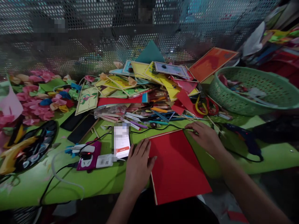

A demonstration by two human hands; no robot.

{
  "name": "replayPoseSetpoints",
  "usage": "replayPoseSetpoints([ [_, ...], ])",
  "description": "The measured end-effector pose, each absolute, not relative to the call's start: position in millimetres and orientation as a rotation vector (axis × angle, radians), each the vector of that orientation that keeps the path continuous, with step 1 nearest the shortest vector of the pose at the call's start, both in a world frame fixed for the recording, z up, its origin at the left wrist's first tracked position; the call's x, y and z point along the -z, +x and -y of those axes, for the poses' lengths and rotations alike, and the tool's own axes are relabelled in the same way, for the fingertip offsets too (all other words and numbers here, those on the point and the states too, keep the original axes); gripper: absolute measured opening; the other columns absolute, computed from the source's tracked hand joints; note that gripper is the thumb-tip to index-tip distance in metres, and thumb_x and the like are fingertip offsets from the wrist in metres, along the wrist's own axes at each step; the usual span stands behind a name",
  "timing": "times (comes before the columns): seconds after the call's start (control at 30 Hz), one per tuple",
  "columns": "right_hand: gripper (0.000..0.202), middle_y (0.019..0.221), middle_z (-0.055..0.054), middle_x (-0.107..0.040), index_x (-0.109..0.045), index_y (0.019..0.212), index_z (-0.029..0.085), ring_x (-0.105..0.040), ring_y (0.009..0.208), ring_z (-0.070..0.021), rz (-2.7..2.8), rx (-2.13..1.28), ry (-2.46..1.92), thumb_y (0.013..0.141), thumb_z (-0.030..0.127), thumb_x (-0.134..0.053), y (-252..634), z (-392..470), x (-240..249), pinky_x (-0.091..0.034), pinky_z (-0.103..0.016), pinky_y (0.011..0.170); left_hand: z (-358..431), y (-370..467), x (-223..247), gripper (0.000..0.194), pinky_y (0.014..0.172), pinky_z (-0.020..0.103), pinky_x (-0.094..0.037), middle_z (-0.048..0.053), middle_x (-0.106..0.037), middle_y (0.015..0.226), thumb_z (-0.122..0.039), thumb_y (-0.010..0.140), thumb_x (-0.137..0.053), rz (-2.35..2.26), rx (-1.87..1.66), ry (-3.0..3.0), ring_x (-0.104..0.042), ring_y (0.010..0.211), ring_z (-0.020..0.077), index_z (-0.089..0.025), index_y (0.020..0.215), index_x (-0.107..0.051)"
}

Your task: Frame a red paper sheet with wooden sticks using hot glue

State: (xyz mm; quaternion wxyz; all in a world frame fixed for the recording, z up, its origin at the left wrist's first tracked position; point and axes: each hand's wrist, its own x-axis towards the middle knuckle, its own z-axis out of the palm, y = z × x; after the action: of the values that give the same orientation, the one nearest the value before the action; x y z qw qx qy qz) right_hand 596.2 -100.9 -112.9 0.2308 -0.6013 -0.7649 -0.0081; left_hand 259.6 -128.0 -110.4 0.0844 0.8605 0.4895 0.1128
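Note:
A red sheet of card (178,168) lies in front of me, its near edge reaching past the table's front edge. Pale thin sticks run along its left and top edges. My left hand (139,161) rests at the card's left edge with its fingers stretched out and thumb apart. At the card's top right corner, my right hand (205,137) has its fingertips pressed together; what is between them is too small to make out. Just left of my left hand is a lit phone (122,141). A black cable (161,127) passes behind the card.
A purple power strip (95,149) with plugs sits left. Behind lie pens (137,116), decorated cards (121,81) and scissors (202,107). A green basket (245,107) and a glue gun (247,138) are right. Pink paper flowers (38,107) and dark phones (83,127) are left.

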Motion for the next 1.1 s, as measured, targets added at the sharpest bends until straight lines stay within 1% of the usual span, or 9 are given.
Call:
replayPoseSetpoints([
  [0.1,0.016,0.097,-0.008,-0.073,-0.069,0.093,0.023,-0.07,0.084,-0.0249,2.048,0.081,-1.766,0.096,0.021,-0.054,598.3,96.3,118.4,-0.051,-0.035,0.067,127.5,258.3,113.3,0.051,0.123,0.058,-0.038,0.013,-0.052,0.159,-0.034,0.105,-0.052,-1.451,-0.332,2.575,-0.05,0.147,0.0294,-0.017,0.153,-0.049],
  [0.17,0.016,0.097,-0.008,-0.073,-0.068,0.09,0.024,-0.069,0.082,-0.0239,2.02,0.09,-1.783,0.095,0.021,-0.054,597.9,93.1,118.7,-0.05,-0.034,0.066,127.1,258.0,113.9,0.051,0.123,0.058,-0.039,0.013,-0.051,0.16,-0.034,0.106,-0.052,-1.445,-0.323,2.581,-0.05,0.147,0.0293,-0.016,0.153,-0.049],
  [0.3,0.019,0.099,-0.007,-0.076,-0.071,0.097,0.025,-0.072,0.09,-0.0235,2.025,-0.024,-1.659,0.098,0.021,-0.053,595.9,92.8,116.7,-0.055,-0.035,0.075,127.0,258.6,112.0,0.05,0.123,0.058,-0.038,0.013,-0.051,0.16,-0.033,0.106,-0.052,-1.459,-0.315,2.581,-0.051,0.146,0.0287,-0.017,0.153,-0.05],
  [0.43,0.027,0.104,-0.008,-0.077,-0.076,0.11,0.025,-0.073,0.099,-0.0249,2.112,-0.079,-1.528,0.101,0.02,-0.05,595.9,100.0,118.6,-0.058,-0.041,0.085,127.5,259.3,109.9,0.051,0.123,0.058,-0.039,0.014,-0.051,0.16,-0.032,0.105,-0.054,-1.464,-0.293,2.571,-0.05,0.146,0.029,-0.015,0.152,-0.05],
  [0.53,0.031,0.107,-0.009,-0.078,-0.078,0.116,0.026,-0.073,0.1,-0.0256,2.15,-0.03,-1.515,0.101,0.02,-0.051,596.0,104.8,121.2,-0.058,-0.043,0.086,127.7,259.6,109.5,0.051,0.122,0.058,-0.039,0.014,-0.051,0.16,-0.032,0.105,-0.054,-1.47,-0.292,2.567,-0.051,0.146,0.0293,-0.015,0.152,-0.05],
  [0.83,0.036,0.108,-0.009,-0.076,-0.078,0.122,0.026,-0.072,0.098,-0.0264,2.258,0.145,-1.535,0.101,0.016,-0.05,593.5,108.8,122.5,-0.054,-0.043,0.084,128.6,262.3,104.9,0.05,0.123,0.058,-0.038,0.011,-0.053,0.159,-0.029,0.105,-0.053,-1.479,-0.312,2.517,-0.05,0.146,0.0283,-0.017,0.153,-0.049],
  [1.0,0.035,0.11,-0.009,-0.076,-0.077,0.123,0.026,-0.071,0.1,-0.0272,2.278,0.149,-1.546,0.103,0.018,-0.05,594.2,109.7,126.0,-0.052,-0.044,0.084,129.5,263.0,105.5,0.05,0.124,0.058,-0.037,0.01,-0.052,0.16,-0.03,0.105,-0.053,-1.482,-0.312,2.504,-0.049,0.147,0.0275,-0.018,0.153,-0.049],
  [1.1,0.033,0.111,-0.01,-0.076,-0.077,0.121,0.024,-0.071,0.101,-0.0275,2.28,0.147,-1.547,0.103,0.019,-0.049,594.1,110.1,126.7,-0.052,-0.044,0.086,129.8,263.5,105.4,0.049,0.124,0.058,-0.036,0.01,-0.052,0.16,-0.03,0.105,-0.053,-1.492,-0.315,2.499,-0.049,0.147,0.0273,-0.019,0.153,-0.049],
])
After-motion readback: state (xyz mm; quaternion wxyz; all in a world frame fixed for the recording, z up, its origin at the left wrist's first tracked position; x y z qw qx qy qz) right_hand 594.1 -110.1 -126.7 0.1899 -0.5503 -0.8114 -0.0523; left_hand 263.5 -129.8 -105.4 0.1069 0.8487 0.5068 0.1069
